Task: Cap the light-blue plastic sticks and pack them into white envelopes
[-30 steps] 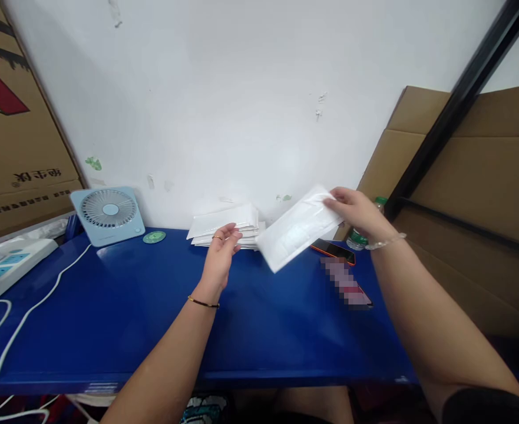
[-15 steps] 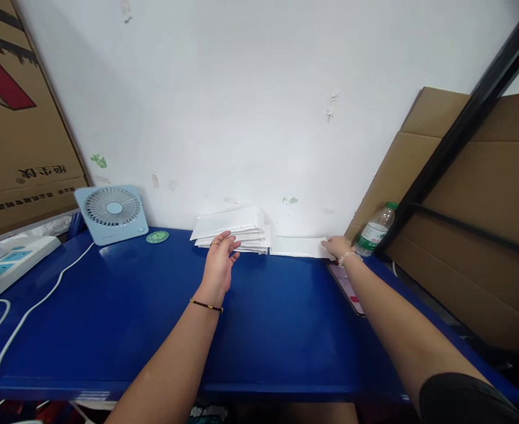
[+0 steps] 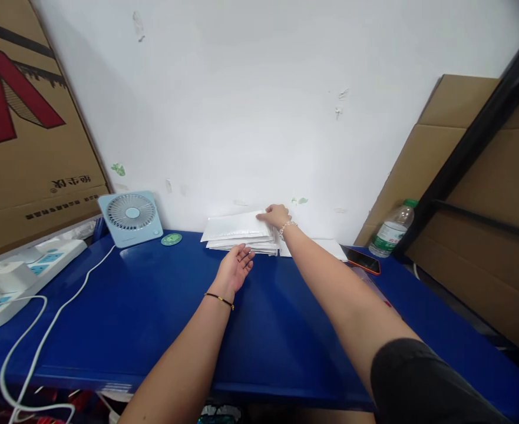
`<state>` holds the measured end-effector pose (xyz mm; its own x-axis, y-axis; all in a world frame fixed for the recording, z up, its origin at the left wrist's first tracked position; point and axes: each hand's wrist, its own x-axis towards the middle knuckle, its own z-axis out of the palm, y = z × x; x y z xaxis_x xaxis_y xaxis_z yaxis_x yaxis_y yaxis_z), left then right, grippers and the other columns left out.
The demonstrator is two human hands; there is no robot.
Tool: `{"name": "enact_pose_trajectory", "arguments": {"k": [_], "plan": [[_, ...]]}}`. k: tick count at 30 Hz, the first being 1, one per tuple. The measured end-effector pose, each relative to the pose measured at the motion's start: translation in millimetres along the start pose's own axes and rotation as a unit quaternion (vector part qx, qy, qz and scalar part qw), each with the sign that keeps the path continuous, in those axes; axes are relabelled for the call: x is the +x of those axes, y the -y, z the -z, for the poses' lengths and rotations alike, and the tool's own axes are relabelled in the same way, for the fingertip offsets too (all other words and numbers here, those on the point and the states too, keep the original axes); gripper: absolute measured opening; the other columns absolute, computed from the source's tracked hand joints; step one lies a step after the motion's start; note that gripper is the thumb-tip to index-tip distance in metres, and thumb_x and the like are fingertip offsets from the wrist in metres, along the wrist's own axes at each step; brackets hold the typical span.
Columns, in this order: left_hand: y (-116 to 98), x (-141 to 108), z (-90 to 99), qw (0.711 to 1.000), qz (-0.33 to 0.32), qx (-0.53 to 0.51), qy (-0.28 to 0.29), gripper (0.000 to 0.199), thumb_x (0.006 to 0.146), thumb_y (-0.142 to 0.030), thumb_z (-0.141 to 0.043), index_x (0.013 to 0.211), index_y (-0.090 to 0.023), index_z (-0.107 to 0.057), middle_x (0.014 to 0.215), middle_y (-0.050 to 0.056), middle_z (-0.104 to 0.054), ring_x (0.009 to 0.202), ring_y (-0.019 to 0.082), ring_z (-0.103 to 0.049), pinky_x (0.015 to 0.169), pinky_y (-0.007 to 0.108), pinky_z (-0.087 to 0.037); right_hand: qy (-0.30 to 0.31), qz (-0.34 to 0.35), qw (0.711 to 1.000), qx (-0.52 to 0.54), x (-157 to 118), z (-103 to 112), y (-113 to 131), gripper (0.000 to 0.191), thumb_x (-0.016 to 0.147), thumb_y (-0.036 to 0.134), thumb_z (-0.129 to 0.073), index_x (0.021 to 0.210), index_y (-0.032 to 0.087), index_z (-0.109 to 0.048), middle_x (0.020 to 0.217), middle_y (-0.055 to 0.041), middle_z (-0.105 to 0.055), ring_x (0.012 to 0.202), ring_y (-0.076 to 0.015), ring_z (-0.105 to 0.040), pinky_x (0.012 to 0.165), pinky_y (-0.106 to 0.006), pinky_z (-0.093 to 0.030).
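Observation:
A stack of white packets point(image 3: 237, 227) lies against the wall at the back middle of the blue table. The fingers of my right hand point(image 3: 277, 216) are closed on the right end of the top packet. Just in front of the stack, my left hand point(image 3: 236, 268) has its palm turned up and its fingers apart, holding nothing. A flat white packet point(image 3: 330, 249) lies to the right of the stack, partly hidden behind my right forearm.
A light blue fan point(image 3: 132, 218) and a green disc point(image 3: 171, 239) stand left of the stack. A power strip point(image 3: 29, 277) with white cables is at far left. To the right are a phone point(image 3: 363, 260), a bottle point(image 3: 392, 229) and cardboard point(image 3: 427, 141).
My right hand has moved left from the flat packet's far end to the top of the stack. My left hand's fingers have spread. The view has shifted slightly, and another phone now shows at right.

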<state>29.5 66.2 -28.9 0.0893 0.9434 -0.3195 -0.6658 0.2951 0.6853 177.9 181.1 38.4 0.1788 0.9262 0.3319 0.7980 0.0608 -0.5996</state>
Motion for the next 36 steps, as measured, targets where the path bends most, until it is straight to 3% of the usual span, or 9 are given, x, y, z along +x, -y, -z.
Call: {"name": "enact_pose_trajectory", "arguments": {"k": [3, 6, 9, 13, 16, 23, 28, 31, 36], "plan": [[-3.1, -1.2, -0.7, 0.999, 0.01, -0.017, 0.04, 0.015, 0.078, -0.028, -0.057, 0.088, -0.018, -0.056, 0.088, 0.005, -0.063, 0.078, 0.012, -0.065, 0.061, 0.021, -0.049, -0.05, 0.061, 0.997, -0.002, -14.9, 2.4, 7.7, 0.026, 0.066, 0.038, -0.063, 0.083, 0.019, -0.06, 0.098, -0.0087, -0.055, 0.098, -0.0261, -0.047, 0.083, -0.038, -0.036], [-3.6, -5.9, -3.3, 0.992, 0.01, -0.073, 0.099, 0.023, 0.08, -0.039, -0.054, 0.091, -0.019, -0.056, 0.095, 0.006, -0.063, 0.092, 0.015, -0.064, 0.071, 0.024, -0.051, -0.013, 0.142, 0.984, 0.107, -44.5, 11.3, 13.9, 0.024, 0.077, 0.041, -0.053, 0.089, 0.02, -0.055, 0.071, 0.0, -0.053, 0.071, -0.0178, -0.049, 0.07, -0.03, -0.039], [-1.2, -13.4, -7.0, 0.985, -0.023, -0.132, 0.106, 0.026, 0.08, -0.047, -0.052, 0.084, -0.021, -0.052, 0.091, 0.005, -0.062, 0.095, 0.016, -0.062, 0.076, 0.026, -0.052, 0.012, 0.143, 0.954, 0.261, -79.2, 27.0, 14.7, 0.025, 0.078, 0.045, -0.054, 0.088, 0.023, -0.049, 0.064, 0.0048, -0.049, 0.061, -0.014, -0.046, 0.061, -0.026, -0.038], [2.4, -24.7, -14.1, 0.977, -0.075, -0.184, 0.072, 0.031, 0.081, -0.05, -0.051, 0.075, -0.02, -0.046, 0.071, 0.001, -0.056, 0.069, 0.01, -0.06, 0.062, 0.021, -0.05, 0.055, 0.059, 0.86, 0.503, -118.8, 49.2, -2.2, 0.031, 0.073, 0.046, -0.062, 0.083, 0.025, -0.042, 0.069, 0.0062, -0.053, 0.06, -0.0127, -0.051, 0.058, -0.024, -0.042], [5.2, -30.6, -20.6, 0.978, -0.11, -0.15, 0.098, 0.038, 0.078, -0.057, -0.053, 0.076, -0.019, -0.048, 0.062, -0.002, -0.05, 0.055, 0.008, -0.052, 0.052, 0.02, -0.045, 0.06, -0.035, 0.804, 0.59, -140.4, 57.1, -26.1, 0.036, 0.067, 0.043, -0.07, 0.079, 0.025, -0.042, 0.068, 0.0069, -0.055, 0.059, -0.0127, -0.053, 0.057, -0.024, -0.045], [9.1, -40.3, -30.0, 0.959, -0.2, -0.087, 0.182, 0.044, 0.075, -0.053, -0.058, 0.105, -0.021, -0.059, 0.106, 0.006, -0.065, 0.111, 0.024, -0.054, 0.088, 0.034, -0.048, 0.144, -0.15, 0.71, 0.673, -165.3, 44.4, -64.3, 0.034, 0.062, 0.033, -0.078, 0.071, 0.021, -0.048, 0.063, 0.006, -0.058, 0.054, -0.0119, -0.055, 0.052, -0.024, -0.047], [-1.1, -46.3, -42.0, 0.953, -0.214, -0.137, 0.167, 0.045, 0.071, -0.047, -0.063, 0.108, -0.022, -0.06, 0.107, 0.007, -0.066, 0.11, 0.026, -0.056, 0.092, 0.038, -0.046, 0.171, -0.232, 0.619, 0.731, -168.7, 27.5, -63.8, 0.018, 0.078, 0.033, -0.064, 0.088, 0.019, -0.057, 0.077, -0.0022, -0.068, 0.072, -0.0196, -0.065, 0.068, -0.033, -0.053], [-1.2, -52.9, -59.4, 0.954, -0.251, -0.092, 0.134, 0.04, 0.068, -0.042, -0.067, 0.099, -0.017, -0.063, 0.095, 0.006, -0.067, 0.101, 0.023, -0.061, 0.09, 0.035, -0.046, 0.201, -0.29, 0.549, 0.757, -171.3, 17.8, -62.9, 0.035, 0.091, 0.046, -0.039, 0.098, 0.017, -0.058, 0.081, -0.0072, -0.07, 0.079, -0.023, -0.067, 0.072, -0.039, -0.052], [6.3, -70.2, -85.4, 0.934, -0.333, 0.003, 0.131, 0.044, 0.066, -0.034, -0.072, 0.106, -0.019, -0.059, 0.097, 0.005, -0.066, 0.1, 0.021, -0.06, 0.091, 0.035, -0.045, 0.183, -0.342, 0.523, 0.759, -174.2, 8.8, -59.2, 0.032, 0.093, 0.04, -0.036, 0.098, 0.019, -0.059, 0.074, -0.0032, -0.071, 0.065, -0.0181, -0.066, 0.061, -0.032, -0.053]]}}
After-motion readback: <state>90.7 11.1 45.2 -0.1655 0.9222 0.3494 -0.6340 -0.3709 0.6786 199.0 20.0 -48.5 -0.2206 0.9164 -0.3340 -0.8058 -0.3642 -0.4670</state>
